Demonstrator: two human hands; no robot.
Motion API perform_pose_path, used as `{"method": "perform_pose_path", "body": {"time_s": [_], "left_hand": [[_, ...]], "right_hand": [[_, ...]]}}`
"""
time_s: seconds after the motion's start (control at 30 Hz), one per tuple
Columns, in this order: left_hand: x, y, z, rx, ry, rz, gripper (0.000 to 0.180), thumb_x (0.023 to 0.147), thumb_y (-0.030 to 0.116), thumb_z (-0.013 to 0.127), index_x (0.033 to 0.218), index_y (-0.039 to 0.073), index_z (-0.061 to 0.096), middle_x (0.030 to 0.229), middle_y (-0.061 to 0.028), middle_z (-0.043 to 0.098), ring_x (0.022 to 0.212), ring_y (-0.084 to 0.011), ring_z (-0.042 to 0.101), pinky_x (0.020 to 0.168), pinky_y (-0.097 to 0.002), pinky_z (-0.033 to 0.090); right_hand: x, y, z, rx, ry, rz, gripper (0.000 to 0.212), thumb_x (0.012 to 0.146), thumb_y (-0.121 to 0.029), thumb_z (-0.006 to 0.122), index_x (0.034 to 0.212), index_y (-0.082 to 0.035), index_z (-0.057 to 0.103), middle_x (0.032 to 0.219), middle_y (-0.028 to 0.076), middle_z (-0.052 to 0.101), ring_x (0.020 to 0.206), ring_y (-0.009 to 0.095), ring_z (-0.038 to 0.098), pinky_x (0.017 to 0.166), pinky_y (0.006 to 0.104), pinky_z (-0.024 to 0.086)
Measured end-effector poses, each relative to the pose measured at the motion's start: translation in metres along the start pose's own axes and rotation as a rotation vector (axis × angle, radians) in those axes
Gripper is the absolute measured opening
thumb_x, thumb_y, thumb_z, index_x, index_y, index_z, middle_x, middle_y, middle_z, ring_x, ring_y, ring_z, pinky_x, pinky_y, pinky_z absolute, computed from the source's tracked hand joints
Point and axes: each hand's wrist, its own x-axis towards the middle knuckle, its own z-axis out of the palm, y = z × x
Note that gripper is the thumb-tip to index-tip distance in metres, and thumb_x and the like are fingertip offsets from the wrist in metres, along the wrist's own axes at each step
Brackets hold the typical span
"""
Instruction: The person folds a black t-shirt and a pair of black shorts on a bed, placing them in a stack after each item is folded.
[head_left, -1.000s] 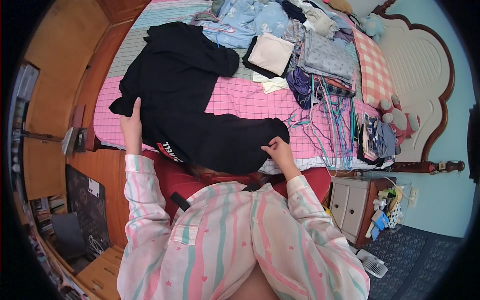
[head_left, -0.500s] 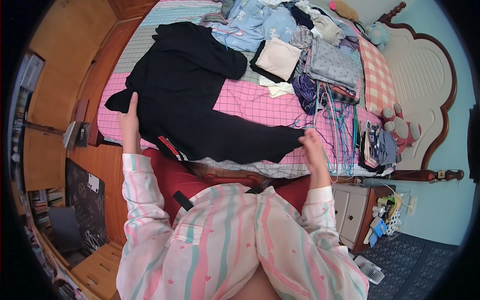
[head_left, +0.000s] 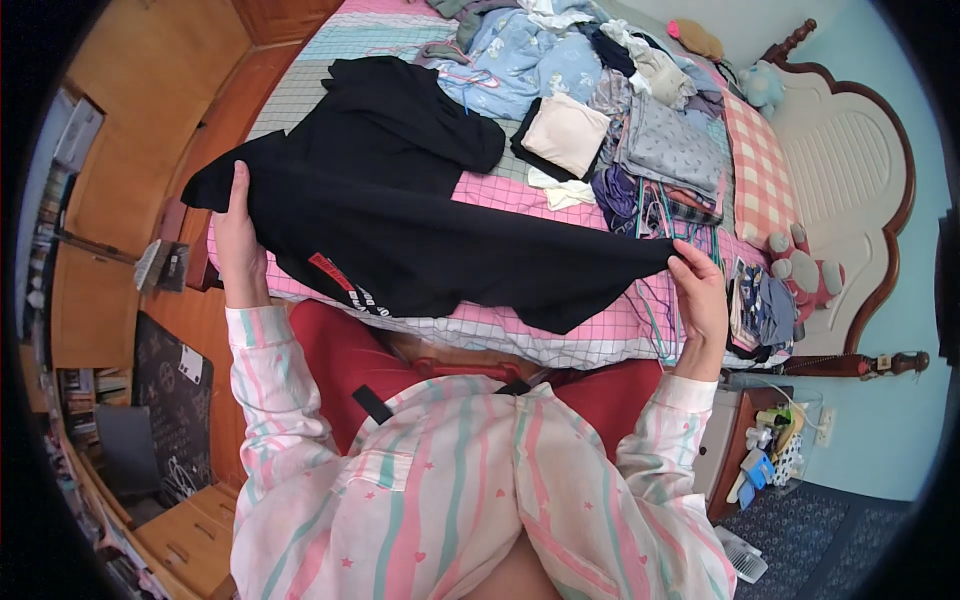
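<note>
A large black garment [head_left: 430, 235] with a small red and white print lies partly on the bed, its near part stretched across in front of me. My left hand [head_left: 240, 240] grips its left end, thumb on top and fingers hidden under the cloth. At the opposite corner my right hand [head_left: 700, 295] pinches the fabric between thumb and fingers. The upper edge is drawn nearly straight between both hands, while the lower edge droops over the near side of the bed. The far part of the garment lies bunched on the sheet.
A folded cream cloth [head_left: 565, 134] tops a black one beyond the garment. Folded grey clothes [head_left: 672, 150], tangled hangers [head_left: 655, 320] and a dark clothes pile [head_left: 765, 305] lie to the right. Blue bedding [head_left: 530, 65] is heaped behind. The headboard [head_left: 840, 150] stands far right.
My right hand has moved right with the garment's corner, pulling the near part taut and wider. My left hand has shifted slightly left and lifted its end.
</note>
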Motion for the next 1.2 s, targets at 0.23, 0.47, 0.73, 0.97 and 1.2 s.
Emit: {"method": "perform_pose_path", "body": {"time_s": [0.23, 0.47, 0.73, 0.97, 1.2], "left_hand": [[0.003, 0.011, 0.003, -0.111, -0.037, -0.009, 0.045, 0.101, 0.034, 0.069, 0.128, -0.002, 0.063, 0.123, -0.0082, 0.067, 0.111, -0.0172, 0.064, 0.098, -0.0294, 0.049], [0.008, 0.043, 0.018, -0.148, -0.083, 0.123, 0.040, 0.102, 0.032, 0.067, 0.126, 0.000, 0.063, 0.121, -0.0063, 0.067, 0.108, -0.0168, 0.065, 0.095, -0.0310, 0.051], [0.028, 0.076, 0.051, 0.222, 0.084, 0.518, 0.048, 0.101, 0.031, 0.070, 0.127, -0.008, 0.062, 0.124, -0.0092, 0.066, 0.111, -0.0167, 0.061, 0.099, -0.0299, 0.047], [0.036, 0.162, 0.055, 0.393, 0.021, 0.659, 0.043, 0.100, 0.032, 0.071, 0.117, -0.007, 0.067, 0.113, -0.0060, 0.068, 0.103, -0.0144, 0.061, 0.093, -0.0282, 0.046], [0.019, 0.184, 0.085, 0.327, -0.148, 0.796, 0.037, 0.100, 0.032, 0.071, 0.107, -0.005, 0.070, 0.096, -0.0025, 0.068, 0.091, -0.0102, 0.062, 0.085, -0.0257, 0.048]], "right_hand": [[0.015, -0.011, -0.002, -0.709, 0.162, -0.325, 0.030, 0.085, 0.005, 0.074, 0.115, 0.000, 0.076, 0.099, 0.005, 0.070, 0.085, 0.010, 0.060, 0.079, 0.0230, 0.048], [0.019, -0.040, 0.007, -0.642, 0.398, -0.615, 0.034, 0.089, 0.008, 0.065, 0.119, -0.003, 0.075, 0.102, 0.007, 0.069, 0.095, 0.014, 0.065, 0.088, 0.0267, 0.050], [0.031, -0.079, 0.005, -0.702, 0.352, -0.775, 0.029, 0.093, 0.004, 0.058, 0.116, -0.004, 0.074, 0.104, 0.011, 0.071, 0.091, 0.017, 0.066, 0.085, 0.0296, 0.052], [0.020, -0.149, -0.004, -0.491, 0.301, -0.689, 0.027, 0.098, 0.004, 0.054, 0.118, 0.001, 0.072, 0.109, 0.005, 0.071, 0.093, 0.010, 0.064, 0.086, 0.0246, 0.052], [0.026, -0.171, -0.021, -0.148, 0.001, -0.669, 0.027, 0.103, 0.001, 0.049, 0.123, 0.000, 0.066, 0.121, 0.003, 0.067, 0.107, 0.011, 0.062, 0.096, 0.0265, 0.048]]}}
